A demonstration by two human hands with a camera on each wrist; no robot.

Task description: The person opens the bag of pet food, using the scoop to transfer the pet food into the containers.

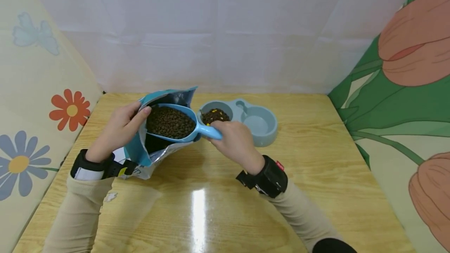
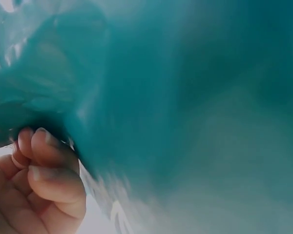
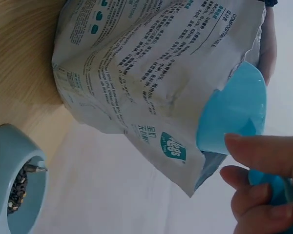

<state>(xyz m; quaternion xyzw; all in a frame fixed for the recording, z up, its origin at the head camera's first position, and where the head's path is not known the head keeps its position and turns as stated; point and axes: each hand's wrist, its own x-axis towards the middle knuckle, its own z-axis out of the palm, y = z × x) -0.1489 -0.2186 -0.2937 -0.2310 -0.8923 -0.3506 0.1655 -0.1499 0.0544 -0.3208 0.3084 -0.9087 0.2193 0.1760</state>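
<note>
From the head view I see my left hand (image 1: 119,130) gripping the open rim of the teal kibble bag (image 1: 154,143), thumb and fingers curled over its edge at about nine o'clock from the scoop. My right hand (image 1: 233,141) wraps its fingers round the handle of the blue scoop (image 1: 172,124), which sits at the bag's mouth, heaped with brown kibble. Just beside the scoop, at three o'clock, stands the double pet bowl (image 1: 261,124) — its left well holds kibble, its right well shows only bare blue. All of it rests on the wooden table (image 1: 316,167), the bag toward the far left of centre.

In the left wrist view the teal bag wall (image 2: 185,97) fills nearly everything, blurred. My fingertips (image 2: 49,146) show at seven o'clock, curled close together against the bag's edge.

In the right wrist view I see the bag's white printed back (image 3: 151,73), the scoop's bowl (image 3: 234,109) poking out at three o'clock, and my fingers (image 3: 263,156) pinching the handle at five o'clock. The pet bowl's rim (image 3: 10,141) sits at eight o'clock — kibble inside.
</note>
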